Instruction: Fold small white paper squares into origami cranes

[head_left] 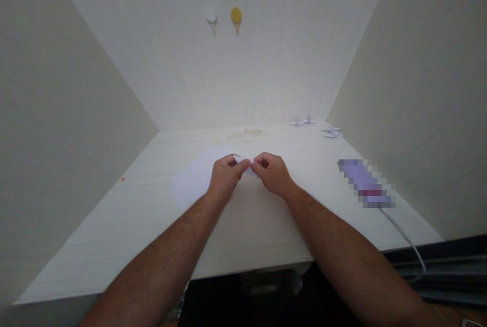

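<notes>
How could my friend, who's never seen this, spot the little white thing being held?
Find the white table, then the left hand and right hand close together over its middle. Pinched between them is a small white piece of paper, apparently folded. Unlike the flat white paper to its left and the folded white shapes at the back right, it alone is held.

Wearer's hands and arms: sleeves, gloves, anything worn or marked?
No gloves on the left hand or right hand. No sleeve in view on the left forearm or right forearm; both are bare to the picture's edge. No watch, bracelet or clear marking shows. Fingers are partly hidden, so rings can't be ruled out.
</notes>
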`<action>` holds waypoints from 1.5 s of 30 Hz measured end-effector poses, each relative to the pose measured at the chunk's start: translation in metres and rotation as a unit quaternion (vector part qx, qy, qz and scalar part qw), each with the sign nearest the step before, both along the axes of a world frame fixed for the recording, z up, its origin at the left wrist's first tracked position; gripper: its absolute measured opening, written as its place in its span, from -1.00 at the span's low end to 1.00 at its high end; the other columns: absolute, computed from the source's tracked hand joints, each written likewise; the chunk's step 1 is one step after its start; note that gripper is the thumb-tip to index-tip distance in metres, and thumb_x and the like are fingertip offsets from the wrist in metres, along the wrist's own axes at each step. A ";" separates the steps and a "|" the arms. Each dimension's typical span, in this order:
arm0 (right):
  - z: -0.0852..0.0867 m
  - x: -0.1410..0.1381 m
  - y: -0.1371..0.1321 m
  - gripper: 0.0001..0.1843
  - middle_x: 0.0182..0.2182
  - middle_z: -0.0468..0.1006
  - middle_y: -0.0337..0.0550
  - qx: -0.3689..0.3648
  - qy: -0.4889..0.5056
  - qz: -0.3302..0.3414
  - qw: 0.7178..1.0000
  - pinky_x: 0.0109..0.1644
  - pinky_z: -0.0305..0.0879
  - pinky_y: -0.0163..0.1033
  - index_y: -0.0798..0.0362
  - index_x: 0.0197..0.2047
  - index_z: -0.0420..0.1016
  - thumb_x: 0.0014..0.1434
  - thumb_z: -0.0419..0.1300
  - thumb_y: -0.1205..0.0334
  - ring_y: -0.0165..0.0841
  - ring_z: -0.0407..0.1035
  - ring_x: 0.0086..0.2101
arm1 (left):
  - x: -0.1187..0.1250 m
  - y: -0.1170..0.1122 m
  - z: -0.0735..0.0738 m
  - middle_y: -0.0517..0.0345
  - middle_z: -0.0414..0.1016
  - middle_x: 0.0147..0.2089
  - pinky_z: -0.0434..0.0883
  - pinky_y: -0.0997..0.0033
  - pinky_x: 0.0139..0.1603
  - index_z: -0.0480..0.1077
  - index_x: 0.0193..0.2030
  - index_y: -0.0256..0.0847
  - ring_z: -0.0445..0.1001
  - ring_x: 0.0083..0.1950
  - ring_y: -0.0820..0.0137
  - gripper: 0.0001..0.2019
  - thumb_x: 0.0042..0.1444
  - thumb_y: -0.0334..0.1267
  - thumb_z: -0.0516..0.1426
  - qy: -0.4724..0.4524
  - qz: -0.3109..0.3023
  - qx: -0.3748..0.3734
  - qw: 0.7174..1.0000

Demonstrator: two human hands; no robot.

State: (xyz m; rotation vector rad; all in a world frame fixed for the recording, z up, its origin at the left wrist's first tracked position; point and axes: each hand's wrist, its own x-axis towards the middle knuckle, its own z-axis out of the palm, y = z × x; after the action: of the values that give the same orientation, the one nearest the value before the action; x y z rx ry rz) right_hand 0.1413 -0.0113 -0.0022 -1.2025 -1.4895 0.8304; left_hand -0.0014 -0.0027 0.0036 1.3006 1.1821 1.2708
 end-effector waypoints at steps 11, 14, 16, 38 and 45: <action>0.000 0.002 0.000 -0.84 -0.60 0.41 -0.29 -0.007 -0.018 0.012 1.000 -0.49 0.10 -0.36 0.08 -0.49 0.41 0.02 0.18 0.17 -0.48 0.22 -0.56 | 0.002 -0.003 0.008 0.30 0.23 -0.67 0.03 0.52 -0.60 0.38 -0.55 -0.25 0.14 -0.63 0.58 -0.78 -0.16 -0.18 0.29 -0.023 -0.030 -0.029 0.999; 0.000 0.003 0.001 -0.87 -0.61 0.39 -0.31 0.001 -0.038 0.014 0.999 -0.49 0.10 -0.36 0.08 -0.51 0.40 0.00 0.17 0.21 -0.49 0.21 -0.56 | 0.002 -0.002 0.007 0.30 0.19 -0.70 0.00 0.51 -0.61 0.33 -0.61 -0.25 0.13 -0.65 0.57 -0.76 -0.13 -0.19 0.27 -0.043 -0.024 -0.028 0.998; 0.001 0.004 0.001 -0.88 -0.62 0.39 -0.31 -0.004 -0.037 0.015 0.999 -0.49 0.10 -0.36 0.08 -0.51 0.40 -0.01 0.17 0.22 -0.49 0.21 -0.57 | 0.001 -0.001 0.007 0.30 0.17 -0.71 -0.02 0.50 -0.62 0.31 -0.63 -0.24 0.11 -0.66 0.58 -0.74 -0.11 -0.19 0.26 -0.047 -0.025 -0.029 0.998; 0.002 0.012 0.000 -0.91 -0.39 0.49 -0.19 0.147 -0.067 -0.024 0.987 -0.25 0.29 -0.26 0.03 -0.38 0.52 0.11 0.22 0.22 -0.38 0.35 -0.34 | -0.009 0.006 0.010 -0.04 0.52 -0.37 0.15 0.48 -0.65 0.50 -0.26 -0.27 0.40 -0.56 0.43 -0.38 0.03 0.32 0.02 -0.143 -0.115 -0.160 0.970; 0.001 0.014 -0.002 -0.84 -0.32 0.55 -0.15 0.213 -0.096 0.011 0.972 -0.09 0.34 -0.20 -0.01 -0.28 0.57 0.14 0.16 0.34 -0.34 0.41 -0.23 | -0.014 0.008 0.007 0.18 0.37 -0.56 0.14 0.56 -0.62 0.46 -0.48 -0.29 0.26 -0.58 0.55 -0.82 -0.14 -0.22 0.31 -0.115 -0.191 -0.212 0.952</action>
State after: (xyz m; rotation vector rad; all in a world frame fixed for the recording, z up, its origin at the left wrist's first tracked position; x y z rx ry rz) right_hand 0.1551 -0.0136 -0.0007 -0.9609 -1.7331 0.3846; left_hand -0.0153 0.0051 0.0104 0.9709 0.9158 0.8044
